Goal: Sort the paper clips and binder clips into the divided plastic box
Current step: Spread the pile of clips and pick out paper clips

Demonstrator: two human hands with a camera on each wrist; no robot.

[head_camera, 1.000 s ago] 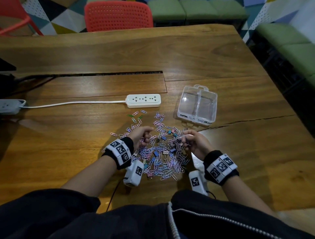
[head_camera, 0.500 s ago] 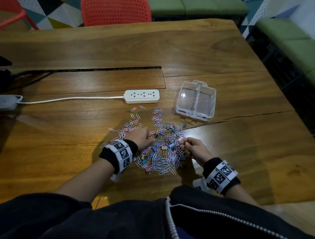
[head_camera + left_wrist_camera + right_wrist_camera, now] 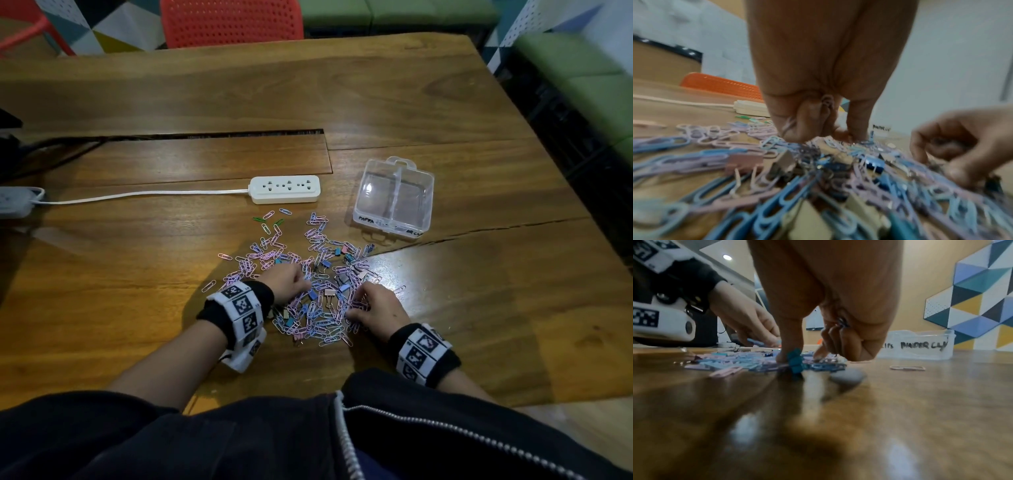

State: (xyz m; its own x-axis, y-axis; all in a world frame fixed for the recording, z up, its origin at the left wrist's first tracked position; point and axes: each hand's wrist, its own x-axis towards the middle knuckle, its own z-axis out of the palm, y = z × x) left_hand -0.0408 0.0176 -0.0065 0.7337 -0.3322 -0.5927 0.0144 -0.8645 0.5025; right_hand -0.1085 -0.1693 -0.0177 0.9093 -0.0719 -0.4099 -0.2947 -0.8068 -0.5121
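Left hand: the left hand [image 3: 287, 281] is lying knuckles-up on the left part of the clip pile [image 3: 310, 277], its fingers curled down into the clips; in the left wrist view pale paper clips [image 3: 786, 128] are showing pressed between the curled fingers [image 3: 795, 129], so it is gripping a few paper clips.
Right hand: the right hand [image 3: 375, 306] is resting at the pile's near right edge, fingers bent under; in the right wrist view its thumb is pressing down beside a teal binder clip [image 3: 795, 361] standing at the pile's edge, and something dark is showing tucked in the folded fingers [image 3: 840, 337], too blurred to name. Whether the thumb and finger are actually pinching the teal clip, I cannot tell.
Pile: pink, lilac and blue paper clips mixed with small binder clips are lying spread on the wooden table [image 3: 137, 291], between and beyond both hands.
Box: the divided plastic box [image 3: 394, 198] is sitting closed beyond the pile to the right, well apart from both hands, with handwritten labels along its near wall.
Surroundings: a white power strip [image 3: 286, 189] is lying just beyond the pile on the left, its cord running off leftward; a red chair [image 3: 233, 22] is standing past the table's far edge.
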